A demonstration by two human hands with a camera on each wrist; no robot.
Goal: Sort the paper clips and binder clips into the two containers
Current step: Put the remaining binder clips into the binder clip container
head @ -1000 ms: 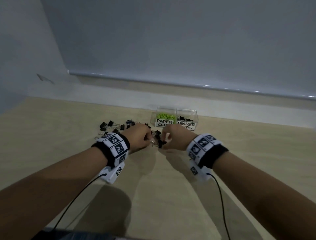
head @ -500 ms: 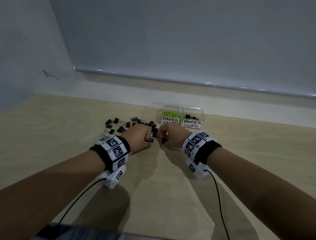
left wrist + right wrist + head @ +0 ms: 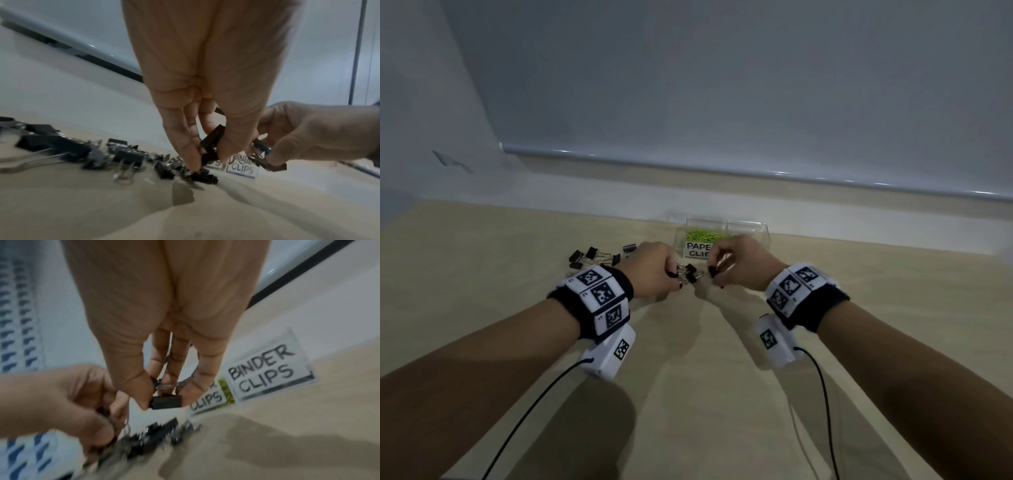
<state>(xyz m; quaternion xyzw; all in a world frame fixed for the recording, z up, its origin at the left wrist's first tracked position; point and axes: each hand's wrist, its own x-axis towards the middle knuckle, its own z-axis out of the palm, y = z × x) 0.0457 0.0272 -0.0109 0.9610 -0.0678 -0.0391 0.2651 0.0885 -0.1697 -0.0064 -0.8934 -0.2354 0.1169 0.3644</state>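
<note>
My left hand (image 3: 667, 270) pinches a black binder clip (image 3: 211, 142) just above the pile of black binder clips (image 3: 123, 155) on the table. My right hand (image 3: 717, 270) pinches another black binder clip (image 3: 167, 401) a little above the table, in front of the containers. The paper clips container (image 3: 700, 240) holds green paper clips. The binder clips container (image 3: 269, 366) stands right of it, and in the head view my right hand hides its label. More binder clips (image 3: 592, 257) lie spread to the left of my left hand.
The two clear containers stand near the back edge of the light wooden table (image 3: 688, 394), against a white ledge (image 3: 825, 219). Cables run from both wrist cameras toward me.
Both hands have risen slightly from the pile, each with a binder clip, and the right hand has moved toward the containers, now covering the binder clips label.
</note>
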